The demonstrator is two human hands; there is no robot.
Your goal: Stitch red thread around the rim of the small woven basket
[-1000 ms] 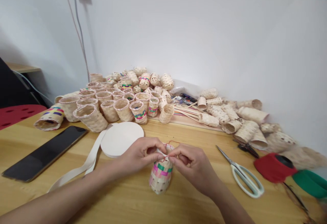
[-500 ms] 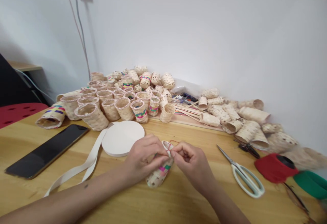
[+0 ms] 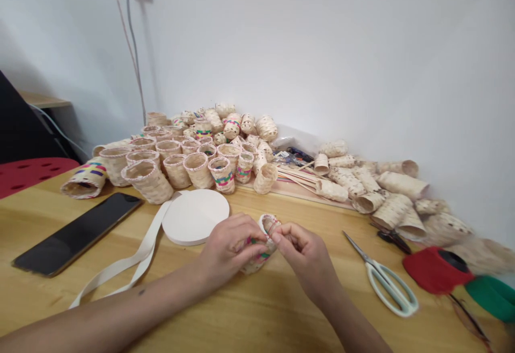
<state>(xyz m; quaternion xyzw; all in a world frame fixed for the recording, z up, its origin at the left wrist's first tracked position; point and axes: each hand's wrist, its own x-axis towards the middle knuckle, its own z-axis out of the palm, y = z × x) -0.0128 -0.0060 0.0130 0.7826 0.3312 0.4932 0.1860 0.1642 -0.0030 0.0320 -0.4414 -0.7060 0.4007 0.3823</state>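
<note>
A small woven basket (image 3: 265, 225) with green and pink bands lies tilted on the wooden table (image 3: 249, 310), its open rim facing away from me. My left hand (image 3: 229, 248) wraps round its body. My right hand (image 3: 306, 256) pinches at the rim, where a thin red thread shows; what its fingertips hold is too small to name. Both hands touch the basket at the table's middle.
Many woven baskets (image 3: 193, 152) are piled at the back by the wall, with more pale ones (image 3: 386, 192) to the right. A white tape roll (image 3: 195, 216), a dark phone (image 3: 76, 233), scissors (image 3: 388, 283), and red (image 3: 436, 270) and green (image 3: 491, 294) rolls lie around.
The basket has gone from upright to lying tilted away from me. My left hand has closed round its body and both hands have shifted slightly farther from me.
</note>
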